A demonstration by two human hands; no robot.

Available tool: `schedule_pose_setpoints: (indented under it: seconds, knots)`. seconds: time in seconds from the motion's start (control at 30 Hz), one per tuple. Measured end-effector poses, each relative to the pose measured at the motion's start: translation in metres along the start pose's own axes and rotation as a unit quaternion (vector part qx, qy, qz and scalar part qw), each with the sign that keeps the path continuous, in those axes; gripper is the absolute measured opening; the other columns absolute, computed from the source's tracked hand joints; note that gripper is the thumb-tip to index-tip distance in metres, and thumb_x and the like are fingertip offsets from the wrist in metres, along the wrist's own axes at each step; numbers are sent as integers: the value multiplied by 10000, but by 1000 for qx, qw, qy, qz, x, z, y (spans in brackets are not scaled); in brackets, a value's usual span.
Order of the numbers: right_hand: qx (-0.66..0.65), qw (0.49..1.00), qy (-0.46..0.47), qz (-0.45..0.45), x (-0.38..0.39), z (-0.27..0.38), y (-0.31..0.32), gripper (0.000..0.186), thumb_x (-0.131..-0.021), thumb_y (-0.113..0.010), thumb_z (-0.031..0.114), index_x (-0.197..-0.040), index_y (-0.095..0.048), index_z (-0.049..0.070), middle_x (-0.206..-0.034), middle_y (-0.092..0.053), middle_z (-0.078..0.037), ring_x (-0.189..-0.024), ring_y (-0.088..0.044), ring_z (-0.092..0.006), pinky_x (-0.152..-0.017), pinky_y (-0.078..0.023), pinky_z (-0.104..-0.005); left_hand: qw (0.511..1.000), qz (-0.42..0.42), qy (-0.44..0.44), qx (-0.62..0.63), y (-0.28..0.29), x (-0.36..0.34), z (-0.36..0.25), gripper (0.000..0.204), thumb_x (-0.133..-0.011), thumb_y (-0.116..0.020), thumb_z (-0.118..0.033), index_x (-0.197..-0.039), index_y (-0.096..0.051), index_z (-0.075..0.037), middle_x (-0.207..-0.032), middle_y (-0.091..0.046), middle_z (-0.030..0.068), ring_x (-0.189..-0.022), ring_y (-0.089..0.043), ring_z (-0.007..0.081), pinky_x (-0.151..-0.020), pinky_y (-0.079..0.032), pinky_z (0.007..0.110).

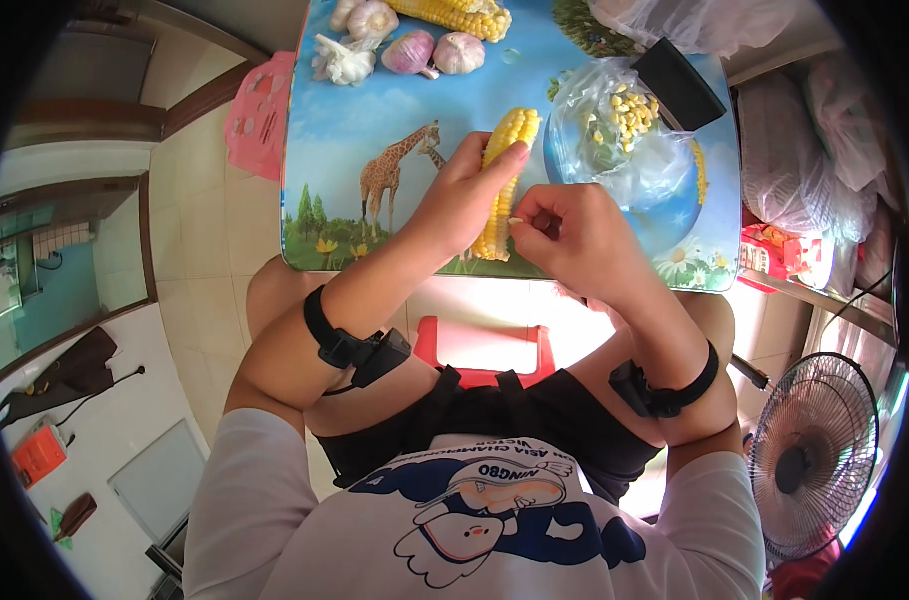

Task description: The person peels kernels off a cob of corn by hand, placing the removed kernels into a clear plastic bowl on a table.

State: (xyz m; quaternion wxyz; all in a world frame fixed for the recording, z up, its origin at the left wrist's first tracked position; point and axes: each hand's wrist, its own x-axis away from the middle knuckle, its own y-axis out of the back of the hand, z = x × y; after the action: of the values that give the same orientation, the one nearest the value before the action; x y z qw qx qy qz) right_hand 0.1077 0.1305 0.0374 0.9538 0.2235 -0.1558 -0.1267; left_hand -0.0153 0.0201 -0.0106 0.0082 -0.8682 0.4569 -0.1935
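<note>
A yellow ear of corn (516, 125) stands slanted over the table's near edge, its upper end leaning to the right. My left hand (463, 200) is wrapped round it, thumb across the front. My right hand (580, 235) is curled beside the cob's lower end, thumb and forefinger drawn together at the kernels. What those fingertips hold, if anything, is too small to make out. Just right of the cob, a clear plastic bag (600, 178) lines a blue round container (665, 238), with loose corn kernels (633, 112) lying in it.
Garlic bulbs (459, 54) and more corn (465, 15) lie at the far left of the picture-topped table (325, 130). A black box-shaped object (680, 85) stands beside the bag. Below are a red stool (430, 345) and, at right, a fan (815, 450).
</note>
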Motion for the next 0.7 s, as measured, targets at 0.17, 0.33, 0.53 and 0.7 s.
schedule_pose_setpoints:
  seconds: [0.17, 0.33, 0.53, 0.7]
  knots:
    - [-35, 993, 103, -35, 0, -3, 22, 145, -807, -656, 132, -802, -647, -12, -619, -612, -98, -530, -578, -184, -532, -454, -302, 1000, -9, 14, 17, 0, 1, -4, 436, -961, -575, -415, -1120, -507, -15, -909, -525, 22, -810, -498, 77, -709, -430, 251]
    - [-10, 948, 124, -292, -2, -12, 53, 150, -875, -650, 155, -892, -653, 5, -741, -654, -54, -653, -564, -117, -597, -439, -255, 999, -11, 48, 12, -3, 4, -9, 329, -978, -529, -384, -1105, -521, -80, -874, -549, 25, -652, -534, 104, -570, -455, 261]
    - [58, 917, 154, -365, -17, -32, 69, 185, -885, -672, 192, -921, -666, 11, -841, -699, -67, -706, -595, -135, -693, -459, -265, 999, 0, 48, 12, -3, 3, -10, 318, -977, -528, -378, -1094, -505, -84, -856, -543, 25, -616, -527, 101, -544, -451, 257]
    - [91, 935, 121, -320, -17, -24, 63, 166, -878, -663, 161, -930, -659, 3, -830, -701, -79, -758, -637, -143, -606, -463, -267, 999, 2, 51, 17, -2, 4, -10, 322, -975, -528, -381, -1092, -501, -82, -860, -542, 28, -616, -528, 102, -544, -452, 257]
